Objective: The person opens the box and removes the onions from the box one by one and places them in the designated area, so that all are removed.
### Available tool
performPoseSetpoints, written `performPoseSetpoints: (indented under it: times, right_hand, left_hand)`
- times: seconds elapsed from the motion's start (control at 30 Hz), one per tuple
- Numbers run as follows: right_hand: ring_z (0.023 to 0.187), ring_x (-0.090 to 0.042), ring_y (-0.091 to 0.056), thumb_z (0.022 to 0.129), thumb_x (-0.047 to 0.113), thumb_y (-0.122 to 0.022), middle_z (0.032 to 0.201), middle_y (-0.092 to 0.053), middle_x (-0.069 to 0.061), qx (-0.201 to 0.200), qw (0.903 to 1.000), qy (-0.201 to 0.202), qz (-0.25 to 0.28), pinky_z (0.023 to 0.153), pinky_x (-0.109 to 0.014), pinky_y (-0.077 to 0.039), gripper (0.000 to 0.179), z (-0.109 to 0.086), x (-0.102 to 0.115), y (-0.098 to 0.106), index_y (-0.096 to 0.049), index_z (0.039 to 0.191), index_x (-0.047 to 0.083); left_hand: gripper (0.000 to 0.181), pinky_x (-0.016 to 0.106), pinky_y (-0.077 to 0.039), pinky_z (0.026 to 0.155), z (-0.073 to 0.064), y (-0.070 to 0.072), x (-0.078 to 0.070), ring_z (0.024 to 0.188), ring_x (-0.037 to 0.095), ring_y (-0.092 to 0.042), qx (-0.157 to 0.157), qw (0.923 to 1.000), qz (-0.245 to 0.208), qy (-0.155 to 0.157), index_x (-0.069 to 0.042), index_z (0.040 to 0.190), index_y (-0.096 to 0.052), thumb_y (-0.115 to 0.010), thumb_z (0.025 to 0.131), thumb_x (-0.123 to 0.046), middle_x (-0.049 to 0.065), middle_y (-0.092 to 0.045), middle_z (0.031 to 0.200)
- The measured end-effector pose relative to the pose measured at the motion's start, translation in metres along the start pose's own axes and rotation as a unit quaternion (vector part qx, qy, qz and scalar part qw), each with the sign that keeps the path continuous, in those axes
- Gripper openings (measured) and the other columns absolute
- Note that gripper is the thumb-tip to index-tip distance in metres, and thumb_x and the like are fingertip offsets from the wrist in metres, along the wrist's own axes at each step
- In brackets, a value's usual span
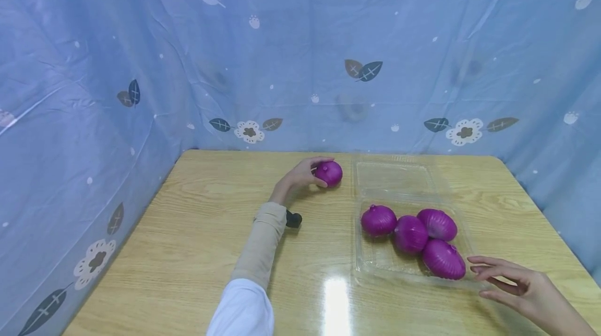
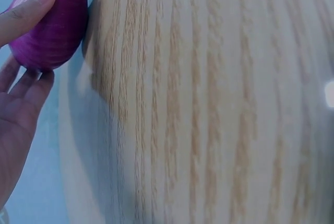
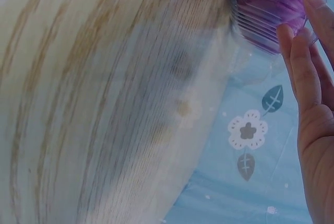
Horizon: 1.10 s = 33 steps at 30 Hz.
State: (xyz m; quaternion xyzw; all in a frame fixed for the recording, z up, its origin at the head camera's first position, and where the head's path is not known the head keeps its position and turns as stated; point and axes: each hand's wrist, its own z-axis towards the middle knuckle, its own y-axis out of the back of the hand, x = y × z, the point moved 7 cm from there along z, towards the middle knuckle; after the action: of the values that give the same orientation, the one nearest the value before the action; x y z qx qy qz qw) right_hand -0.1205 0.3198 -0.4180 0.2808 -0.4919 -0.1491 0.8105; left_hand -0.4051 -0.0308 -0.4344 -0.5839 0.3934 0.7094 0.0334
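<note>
My left hand (image 1: 307, 173) grips a purple onion (image 1: 331, 174) near the back of the table, left of a clear plastic clamshell box. In the left wrist view the thumb presses one side of that onion (image 2: 57, 20) and the fingertips touch its lower end. Several more purple onions (image 1: 410, 234) lie in the box's near half. My right hand (image 1: 516, 284) is beside the box's right front corner, fingers loosely extended and holding nothing. Its fingertips are close to the nearest onion (image 1: 443, 260); in the right wrist view they overlap the box's wall.
The clear box (image 1: 363, 268) has its lid (image 1: 394, 178) folded back flat toward the rear edge. Wood-grain table (image 1: 188, 252) extends to the left. A blue patterned curtain (image 1: 300, 54) hangs behind and at both sides. A small black object (image 1: 293, 219) shows by the left wrist.
</note>
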Motion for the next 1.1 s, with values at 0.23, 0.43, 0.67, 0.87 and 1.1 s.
performPoseSetpoints:
  times: [0.23,0.43,0.67,0.87,1.1]
  right_hand:
    - [0.112,0.011,-0.052,0.068,-0.021,-0.072,0.126,-0.059,0.017,0.006,0.9999,0.009,0.009,0.075,-0.009,-0.051,0.038,-0.0001,0.0015,0.0007,-0.069,0.097,0.004]
    - [0.113,0.011,-0.051,0.068,-0.022,-0.071,0.125,-0.059,0.016,0.003,0.9998,0.012,0.012,0.075,-0.009,-0.051,0.039,-0.0011,0.0021,0.0006,-0.069,0.097,0.004]
    - [0.113,0.011,-0.050,0.068,-0.021,-0.072,0.125,-0.060,0.015,0.004,0.9999,0.013,0.006,0.075,-0.008,-0.051,0.040,-0.0014,0.0020,0.0009,-0.068,0.097,0.006]
    - [0.112,0.012,-0.050,0.069,-0.020,-0.072,0.125,-0.059,0.018,0.007,1.0000,0.005,0.004,0.074,-0.008,-0.051,0.038,-0.0007,0.0003,-0.0002,-0.069,0.096,0.006]
    - [0.111,0.013,-0.050,0.070,-0.018,-0.072,0.124,-0.059,0.019,0.003,0.9999,-0.011,-0.002,0.073,-0.008,-0.051,0.035,-0.0013,-0.0020,0.0001,-0.069,0.095,0.007]
  left_hand:
    - [0.076,0.039,-0.036,0.110,-0.0001,0.0003,0.0004,0.139,0.029,-0.032,-0.006,0.9998,-0.017,0.013,-0.011,0.142,-0.046,-0.076,0.074,0.005,0.009,-0.037,0.150]
    - [0.077,0.037,-0.037,0.109,0.0014,-0.0010,0.0005,0.138,0.028,-0.033,-0.003,0.9997,-0.020,0.013,-0.012,0.142,-0.046,-0.077,0.074,0.004,0.008,-0.038,0.149]
    - [0.078,0.036,-0.036,0.110,0.0001,-0.0010,0.0001,0.139,0.028,-0.032,-0.007,0.9996,-0.029,0.003,-0.009,0.143,-0.044,-0.077,0.074,0.005,0.010,-0.036,0.150]
    - [0.077,0.035,-0.032,0.112,-0.0011,0.0015,0.0009,0.140,0.026,-0.030,-0.011,0.9983,-0.054,-0.019,-0.001,0.143,-0.041,-0.076,0.075,0.006,0.010,-0.036,0.151]
    - [0.073,0.036,-0.028,0.114,-0.0024,0.0072,0.0054,0.138,0.026,-0.034,-0.022,0.9957,-0.085,-0.030,0.000,0.140,-0.044,-0.076,0.075,0.005,0.009,-0.042,0.147]
